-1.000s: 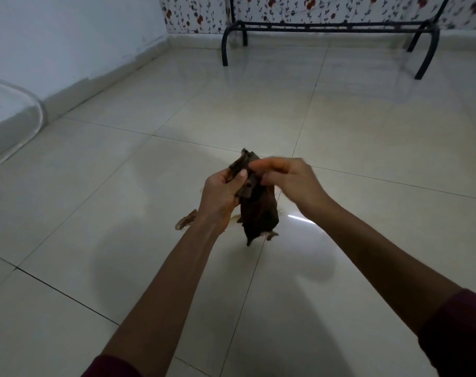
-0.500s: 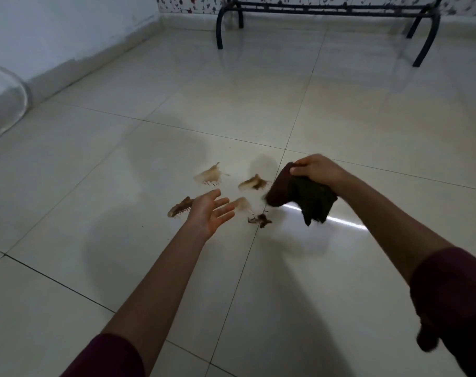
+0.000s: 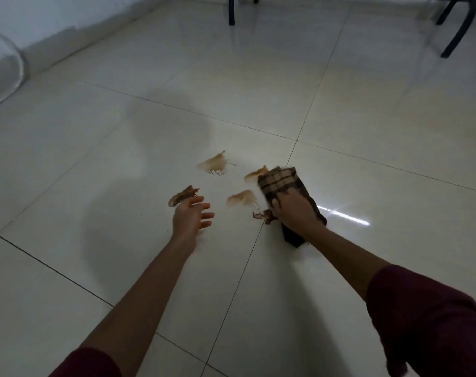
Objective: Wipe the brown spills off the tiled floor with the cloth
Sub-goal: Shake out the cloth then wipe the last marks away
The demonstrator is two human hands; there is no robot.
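Note:
Several brown spills mark the cream tiled floor [image 3: 367, 110]: a pale one [image 3: 213, 164] farthest off, one [image 3: 254, 174] at the cloth's far corner, one [image 3: 240, 198] in the middle, a dark one [image 3: 183, 195] on the left, and a small dark one [image 3: 260, 214] by my right wrist. My right hand [image 3: 294, 210] grips the checked brown cloth [image 3: 279, 179] and holds it down on the floor, just right of the spills. My left hand [image 3: 192, 216] hovers with fingers spread and holds nothing, its fingertips beside the dark left spill.
Black metal frame legs [image 3: 232, 12] [image 3: 454, 36] stand on the floor at the far end. A white wall with a skirting [image 3: 68, 42] runs along the left, and a curved pale object [image 3: 3, 66] sits at the far left edge.
My left hand let go of the cloth and opened. My right hand carried the cloth down and to the right onto the floor beside the spills. The view tilted down.

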